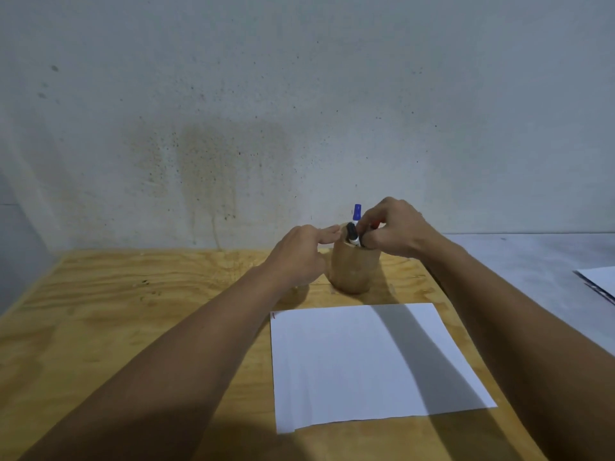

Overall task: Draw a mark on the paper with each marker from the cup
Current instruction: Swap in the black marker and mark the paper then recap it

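A pale grey wall fills the upper half of the view, its surface rough and speckled with small dark spots. A yellowish-brown stain spreads across its lower middle, with thin drip lines running down toward the worktop. The worktop is light plywood with a strong wavy grain and stands flush against the wall. To the right of it lies a grey surface, whether floor or another top cannot be told, and a white sheet with a dark edge lies at its far right. Light from above and behind throws broad soft shadows over the wood.
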`<state>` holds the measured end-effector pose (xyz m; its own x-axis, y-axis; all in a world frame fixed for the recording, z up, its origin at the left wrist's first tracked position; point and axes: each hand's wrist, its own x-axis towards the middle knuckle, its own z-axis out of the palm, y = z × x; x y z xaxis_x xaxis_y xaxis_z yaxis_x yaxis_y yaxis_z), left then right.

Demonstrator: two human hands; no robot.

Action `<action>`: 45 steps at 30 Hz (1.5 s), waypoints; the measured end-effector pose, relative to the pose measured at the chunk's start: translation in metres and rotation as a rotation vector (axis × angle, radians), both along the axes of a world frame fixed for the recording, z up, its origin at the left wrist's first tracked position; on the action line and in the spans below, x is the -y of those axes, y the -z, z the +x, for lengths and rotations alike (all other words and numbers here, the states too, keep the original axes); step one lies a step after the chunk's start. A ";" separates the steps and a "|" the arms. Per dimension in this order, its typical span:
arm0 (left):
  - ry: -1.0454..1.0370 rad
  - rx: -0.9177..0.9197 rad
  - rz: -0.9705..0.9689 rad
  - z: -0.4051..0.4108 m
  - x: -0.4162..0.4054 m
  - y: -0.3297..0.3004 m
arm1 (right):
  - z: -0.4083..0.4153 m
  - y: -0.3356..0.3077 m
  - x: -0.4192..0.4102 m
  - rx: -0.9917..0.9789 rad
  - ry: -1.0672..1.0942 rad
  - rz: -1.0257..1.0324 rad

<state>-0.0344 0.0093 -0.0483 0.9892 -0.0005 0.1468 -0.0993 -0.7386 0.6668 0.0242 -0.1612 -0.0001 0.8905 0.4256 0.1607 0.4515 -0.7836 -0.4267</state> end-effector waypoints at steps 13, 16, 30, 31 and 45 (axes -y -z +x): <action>0.039 0.033 -0.082 0.001 0.000 0.004 | -0.002 -0.004 0.003 0.191 -0.051 0.456; 0.014 0.094 -0.142 -0.002 0.000 -0.004 | -0.012 -0.027 0.001 0.255 -0.134 0.636; 0.132 0.122 -1.161 -0.042 -0.028 -0.043 | -0.060 0.002 -0.025 -0.340 -0.238 0.728; 0.105 0.141 -1.171 -0.044 -0.030 -0.041 | -0.064 0.005 -0.029 -0.355 -0.242 0.718; -0.562 0.237 -0.794 -0.068 -0.074 0.020 | -0.089 0.037 -0.045 -0.458 -0.153 0.716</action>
<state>-0.1026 0.0830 -0.0679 0.7607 0.6420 0.0956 -0.0669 -0.0689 0.9954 -0.0652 -0.1160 -0.0375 0.8741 0.4800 0.0751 0.1930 -0.2013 -0.9603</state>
